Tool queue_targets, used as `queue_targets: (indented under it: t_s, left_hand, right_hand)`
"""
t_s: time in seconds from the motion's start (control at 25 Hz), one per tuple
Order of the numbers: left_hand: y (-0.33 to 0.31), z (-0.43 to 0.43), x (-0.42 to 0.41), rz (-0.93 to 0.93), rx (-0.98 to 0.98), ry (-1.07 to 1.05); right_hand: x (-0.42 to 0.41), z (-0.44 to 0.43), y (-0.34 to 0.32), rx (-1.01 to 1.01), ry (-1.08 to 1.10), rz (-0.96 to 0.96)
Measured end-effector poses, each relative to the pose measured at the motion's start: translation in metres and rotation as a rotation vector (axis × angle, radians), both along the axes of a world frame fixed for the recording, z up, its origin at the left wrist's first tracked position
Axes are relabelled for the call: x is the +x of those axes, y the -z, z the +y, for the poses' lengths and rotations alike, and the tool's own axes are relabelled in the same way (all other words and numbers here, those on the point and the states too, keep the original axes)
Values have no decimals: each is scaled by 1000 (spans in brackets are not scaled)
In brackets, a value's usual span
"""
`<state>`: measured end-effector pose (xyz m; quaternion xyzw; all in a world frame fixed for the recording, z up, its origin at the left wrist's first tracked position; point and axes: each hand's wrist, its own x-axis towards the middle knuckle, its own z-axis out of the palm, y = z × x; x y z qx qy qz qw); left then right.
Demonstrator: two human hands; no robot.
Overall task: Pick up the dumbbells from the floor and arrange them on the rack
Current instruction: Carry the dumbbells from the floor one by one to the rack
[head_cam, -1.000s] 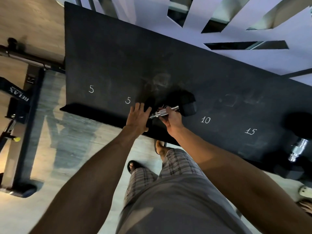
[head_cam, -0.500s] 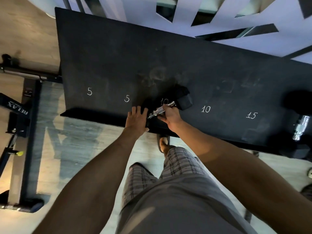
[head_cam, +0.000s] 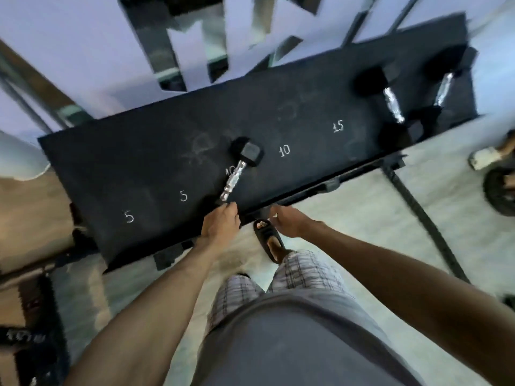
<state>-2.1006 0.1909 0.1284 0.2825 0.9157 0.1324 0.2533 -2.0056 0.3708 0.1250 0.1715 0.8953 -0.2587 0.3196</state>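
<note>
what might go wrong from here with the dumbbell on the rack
1. The dumbbell lies slanted, its near end at the front edge of the rack by the left hand. If it slips off, it could drop toward the sandalled foot just below.
2. Its far head leans toward the free 10 mark, so the next dumbbell may not fit cleanly.

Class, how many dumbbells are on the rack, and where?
3. The middle dumbbell lies by a chalked 10; the second dumbbell and third dumbbell lie side by side at the right end of the rack. Others may be hidden.
</note>
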Motion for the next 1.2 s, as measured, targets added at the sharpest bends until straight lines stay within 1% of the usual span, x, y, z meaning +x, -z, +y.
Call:
queue_targets:
  t_s: [0.08,0.2,0.28,0.4,0.48,0.68,0.88,0.96,1.08,1.2]
  left_hand:
    - [-5,3,25,-61,-35,124]
    - [-5,12,68,-235,-138,294]
    - [-3,21,107,-309,-191,511]
    - [3,31,168,-354,-321,770]
    - [4,39,208,-346,-383,899]
    - [4,49,321,-286,-458,1213]
    - [8,46,446,-130,-543,1502]
    - [11,43,508,-78,-584,1590]
    - [10,31,603,-50,-594,1749]
    - [3,16,689,-4,-630,1913]
  right_hand:
    - [57,-7,-9,4,133,-18]
    - [145,-25,-16,-31,318,-78]
    - [211,-43,-21,-63,500,-63]
    - [307,-79,-19,-70,754,-73]
    - [366,-107,-17,-81,923,-76]
    - [495,-187,-11,-133,1293,-72]
    - [611,-265,0,-191,1603,-1]
    - [661,-299,6,-205,1713,16]
    - [728,-351,11,-240,1884,28]
    - [776,-392,12,-259,2068,36]
